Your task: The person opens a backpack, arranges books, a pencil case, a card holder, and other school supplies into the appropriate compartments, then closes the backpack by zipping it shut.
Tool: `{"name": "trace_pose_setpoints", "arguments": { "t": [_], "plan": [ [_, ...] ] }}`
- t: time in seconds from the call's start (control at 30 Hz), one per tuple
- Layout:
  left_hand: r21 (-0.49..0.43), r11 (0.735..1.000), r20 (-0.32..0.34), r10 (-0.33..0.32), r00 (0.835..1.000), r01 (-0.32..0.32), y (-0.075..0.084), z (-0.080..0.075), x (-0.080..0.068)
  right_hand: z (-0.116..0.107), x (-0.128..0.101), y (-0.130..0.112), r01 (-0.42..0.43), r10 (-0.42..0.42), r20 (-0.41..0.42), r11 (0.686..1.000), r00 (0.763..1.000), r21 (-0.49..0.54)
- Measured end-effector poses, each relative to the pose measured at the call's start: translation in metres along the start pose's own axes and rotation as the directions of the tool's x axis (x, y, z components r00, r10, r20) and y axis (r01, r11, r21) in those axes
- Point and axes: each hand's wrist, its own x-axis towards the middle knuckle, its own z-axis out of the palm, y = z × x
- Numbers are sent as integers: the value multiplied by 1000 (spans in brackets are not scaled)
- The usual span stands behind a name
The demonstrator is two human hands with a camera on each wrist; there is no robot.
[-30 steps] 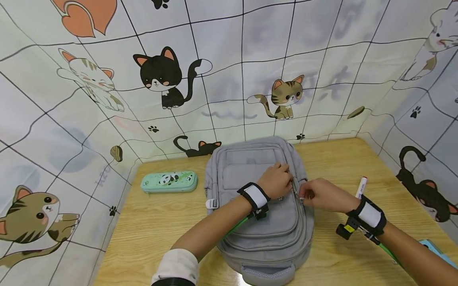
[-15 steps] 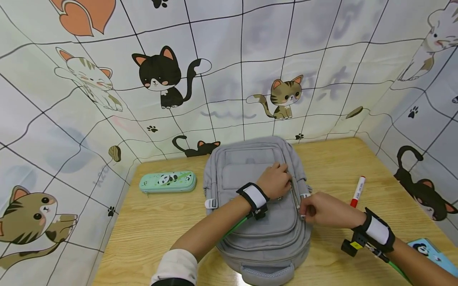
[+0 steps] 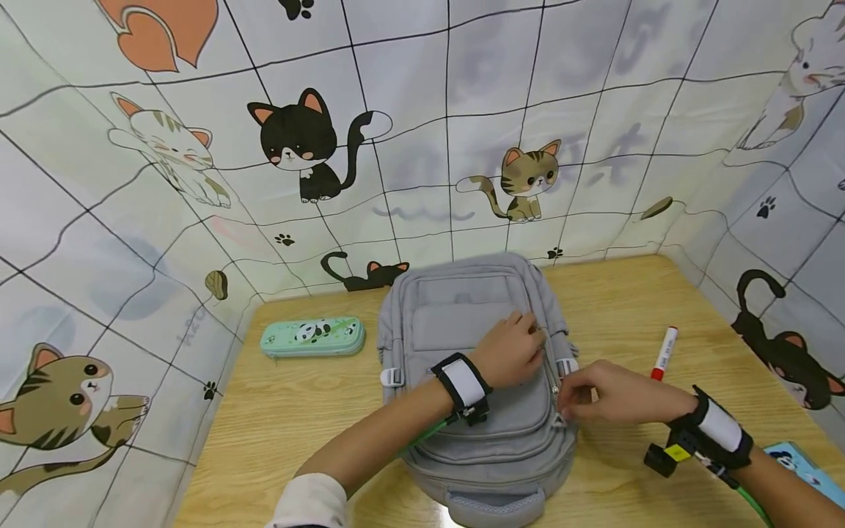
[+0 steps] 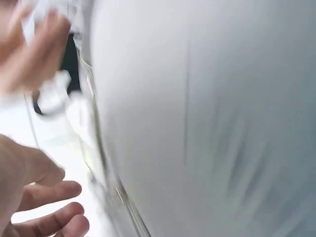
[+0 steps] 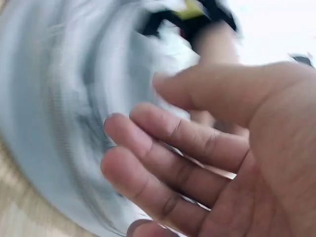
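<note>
Right hand (image 3: 610,400) pinches the zipper pull on the grey backpack (image 3: 478,411) lying flat on the worktop (image 3: 297,418); left hand (image 3: 508,352), fingers curled, presses the fabric. Best drawn steadily along the seam, fabric taut.

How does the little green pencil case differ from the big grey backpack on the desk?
The pencil case is mint green with a panda print; the backpack is plain grey. The case is small and slim, the backpack far bulkier. The case lies untouched at the left, while both hands work on the backpack. Both lie flat on the wooden table.
</note>
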Motion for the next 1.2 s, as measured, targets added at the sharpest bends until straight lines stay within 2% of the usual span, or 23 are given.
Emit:
{"name": "trace_pose_setpoints", "arguments": {
  "t": [0.1,0.2,0.27,0.33,0.4,0.47,0.63,0.73,0.83,1.03,1.2],
  "plan": [
    [-46,997,-5,65,998,-65,23,-5,-19,-16,2,3,-6,8,-73,1000,997,27],
    [-21,995,49,98,994,-97,46,-3,-34,-25,15,7,-103,88,-192,993,977,-65],
    [36,996,67,84,994,-87,58,1,-39,-26,27,11,-185,140,-240,967,961,-177],
    [98,993,60,59,996,-65,66,5,-41,-22,37,15,-247,180,-248,930,952,-272],
    [121,992,62,37,997,-44,71,8,-42,-14,45,20,-291,216,-242,895,946,-339],
    [100,995,87,20,996,-28,73,8,-42,-6,50,23,-317,242,-241,881,940,-352],
    [-11,1000,172,-13,985,15,69,3,-42,2,55,25,-347,274,-256,885,927,-309],
    [-71,997,178,-13,984,26,64,-3,-44,1,56,25,-362,291,-257,883,922,-298],
    [-112,994,175,13,984,7,59,-8,-51,0,57,27,-369,299,-257,881,919,-296],
    [-152,988,176,34,984,-7,57,-17,-71,-1,57,31,-357,290,-251,887,924,-291],
    [-200,980,203,43,978,-1,55,-22,-85,-1,56,33,-351,289,-240,895,927,-276]
  ]
}}
